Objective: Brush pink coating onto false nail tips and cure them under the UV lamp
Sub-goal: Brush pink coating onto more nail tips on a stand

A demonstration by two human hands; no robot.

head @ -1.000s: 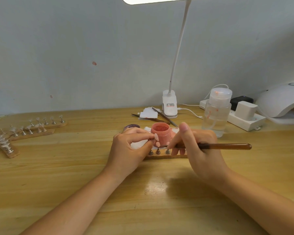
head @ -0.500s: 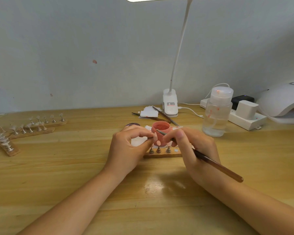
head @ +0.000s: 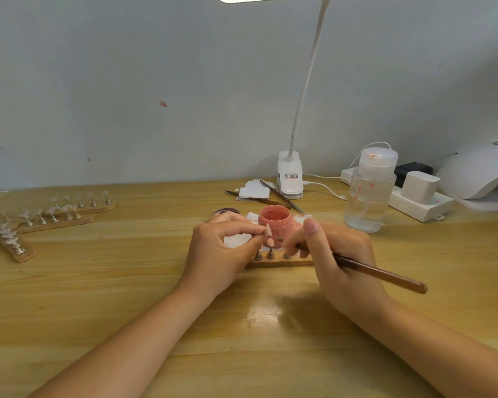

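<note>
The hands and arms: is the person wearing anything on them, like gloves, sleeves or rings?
Nothing shows: the left hand and right hand are bare, without gloves. No ring, watch or bracelet is visible, and both forearms are uncovered to the frame's edge. The fingers have short, plain nails.

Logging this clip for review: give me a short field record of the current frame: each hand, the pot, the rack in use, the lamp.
left hand: pinches a nail tip in front of the pink pot
right hand: grips the brush, bristle end toward the rack, handle pointing right
pink pot: open, behind the rack
rack in use: wooden strip with metal pegs, one pink tip mounted
UV lamp: far right, nothing seen inside
spare racks: far left, clear tips
</note>
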